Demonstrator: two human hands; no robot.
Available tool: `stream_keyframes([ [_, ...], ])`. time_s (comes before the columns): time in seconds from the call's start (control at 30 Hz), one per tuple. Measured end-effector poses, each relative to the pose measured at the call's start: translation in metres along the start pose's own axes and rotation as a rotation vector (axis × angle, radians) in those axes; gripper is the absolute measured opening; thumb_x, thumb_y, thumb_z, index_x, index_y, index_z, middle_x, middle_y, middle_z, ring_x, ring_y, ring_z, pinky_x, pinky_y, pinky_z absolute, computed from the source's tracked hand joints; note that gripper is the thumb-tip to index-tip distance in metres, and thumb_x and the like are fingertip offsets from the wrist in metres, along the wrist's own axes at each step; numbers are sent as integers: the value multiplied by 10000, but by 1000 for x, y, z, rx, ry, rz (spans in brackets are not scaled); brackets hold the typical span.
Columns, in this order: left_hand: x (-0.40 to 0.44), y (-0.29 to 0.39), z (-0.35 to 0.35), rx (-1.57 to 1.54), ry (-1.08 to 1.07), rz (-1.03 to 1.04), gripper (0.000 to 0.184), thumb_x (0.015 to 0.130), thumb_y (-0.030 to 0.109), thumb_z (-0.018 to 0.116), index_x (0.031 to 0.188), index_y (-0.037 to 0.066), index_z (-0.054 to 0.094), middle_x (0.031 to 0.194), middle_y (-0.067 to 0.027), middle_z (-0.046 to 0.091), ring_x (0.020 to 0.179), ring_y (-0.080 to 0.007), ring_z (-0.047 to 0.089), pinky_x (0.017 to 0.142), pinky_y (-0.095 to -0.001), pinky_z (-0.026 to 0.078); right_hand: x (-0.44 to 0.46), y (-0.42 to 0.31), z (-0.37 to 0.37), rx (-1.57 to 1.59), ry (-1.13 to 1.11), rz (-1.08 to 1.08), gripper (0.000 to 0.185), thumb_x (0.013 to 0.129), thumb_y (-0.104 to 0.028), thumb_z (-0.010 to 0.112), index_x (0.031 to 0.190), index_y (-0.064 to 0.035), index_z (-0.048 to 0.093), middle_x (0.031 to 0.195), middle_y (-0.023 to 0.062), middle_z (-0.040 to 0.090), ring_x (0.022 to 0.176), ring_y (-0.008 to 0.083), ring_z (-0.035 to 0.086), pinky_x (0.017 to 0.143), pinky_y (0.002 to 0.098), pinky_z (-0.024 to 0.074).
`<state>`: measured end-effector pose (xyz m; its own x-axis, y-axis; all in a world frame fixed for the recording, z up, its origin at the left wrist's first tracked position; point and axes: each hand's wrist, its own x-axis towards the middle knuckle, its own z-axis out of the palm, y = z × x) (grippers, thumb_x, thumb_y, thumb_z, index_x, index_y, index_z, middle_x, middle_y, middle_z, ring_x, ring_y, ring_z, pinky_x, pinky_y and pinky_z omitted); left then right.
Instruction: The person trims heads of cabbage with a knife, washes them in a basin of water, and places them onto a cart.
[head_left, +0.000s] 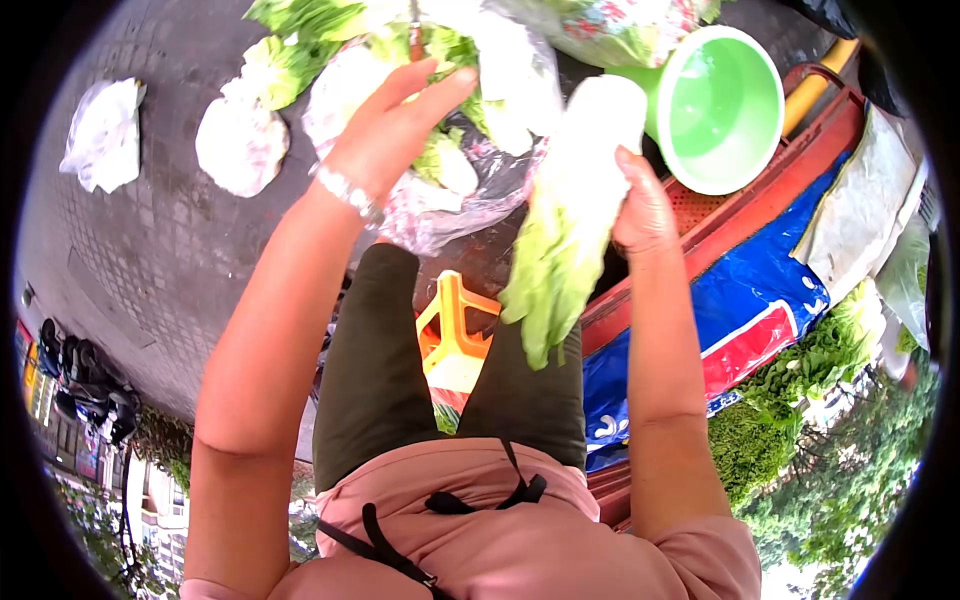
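My right hand (643, 203) grips a long leafy vegetable (570, 215) along its side, its thick white end up and its green leaves hanging over my knee. My left hand (400, 120), with a bracelet at the wrist, reaches over other leafy greens (455, 165), fingers stretched out and apart. Just beyond its fingertips a thin reddish-brown object (416, 40) is partly visible; I cannot tell what it is. Beneath and around the greens lies clear, patterned plastic wrapping (430, 225).
A green basin (722, 110) stands at the upper right, beside a red frame (690, 245) and blue sheeting (760, 250). White bundles (243, 145) lie on the pavement at the left. A yellow-orange stool (455, 350) shows between my knees. More greens (750, 445) are at the right.
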<state>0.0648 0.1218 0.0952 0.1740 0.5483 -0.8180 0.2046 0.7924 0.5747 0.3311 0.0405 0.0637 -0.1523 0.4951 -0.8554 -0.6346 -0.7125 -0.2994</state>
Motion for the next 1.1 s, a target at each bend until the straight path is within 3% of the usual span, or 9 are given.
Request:
stream_keyframes([
  [0.17,-3,-66,32,132,114,-101,456,890,346,641,1212,28,590,1093,-43,627,996,-138,580,857,-282,460,3,-131,-126,-147,223,-147,498,874,-243,660,1274,7,502,1224,141,595,1117,276,575,988,402,453],
  [0.27,-18,-113,52,337,72,-151,370,912,235,634,1186,-8,582,1029,-55,642,925,-109,584,816,-255,472,42,-207,-181,-640,401,-25,654,775,-369,747,1271,-13,511,1176,109,617,1101,244,579,951,406,451],
  [0.37,-33,-150,79,333,82,-231,371,917,228,634,1188,-18,570,999,-50,644,883,-101,583,789,-249,477,118,-252,-243,-1263,496,-48,898,637,-390,826,1257,108,409,1133,199,601,1076,267,590,922,411,470],
  [0.53,-33,-165,124,232,75,-339,376,920,238,632,1205,3,565,1009,-32,626,903,-93,570,805,-242,470,189,-217,-217,-2021,560,170,861,692,-306,779,1391,-36,355,1324,213,493,1187,312,532,954,421,460],
  [0.67,-23,-160,152,178,122,-306,341,925,192,621,1173,-32,551,1032,-102,634,940,-159,613,838,-285,496,214,-145,-225,-2207,712,-73,773,772,-268,721,1424,-93,343,1347,162,500,1256,301,480,952,445,462],
  [0.77,-19,-155,160,182,112,-312,338,927,191,620,1173,-30,550,1026,-98,633,939,-154,612,839,-281,495,214,-144,-239,-2102,585,-136,805,740,-299,765,1394,-74,355,1346,185,492,1186,329,534,966,435,464],
  [0.9,-19,-148,156,188,117,-320,333,927,176,617,1177,-34,551,1039,-99,635,937,-147,614,845,-275,491,193,-196,-252,-952,329,-624,902,605,-270,889,1324,-38,397,1164,121,618,1033,231,605,937,372,487],
  [1.0,-22,-146,143,208,96,-264,324,926,165,619,1181,-24,556,1041,-92,639,936,-130,605,841,-266,485,132,-250,-262,-512,248,-853,597,703,42,774,1228,-35,500,1136,103,615,1034,234,608,906,364,508],
  [1.1,-28,-137,127,279,80,-203,301,917,161,622,1170,6,572,1016,-95,647,935,-129,601,847,-262,475,36,-279,-234,-224,135,-1008,563,792,48,664,1309,-62,472,1241,106,574,1169,267,540,1034,482,414],
])
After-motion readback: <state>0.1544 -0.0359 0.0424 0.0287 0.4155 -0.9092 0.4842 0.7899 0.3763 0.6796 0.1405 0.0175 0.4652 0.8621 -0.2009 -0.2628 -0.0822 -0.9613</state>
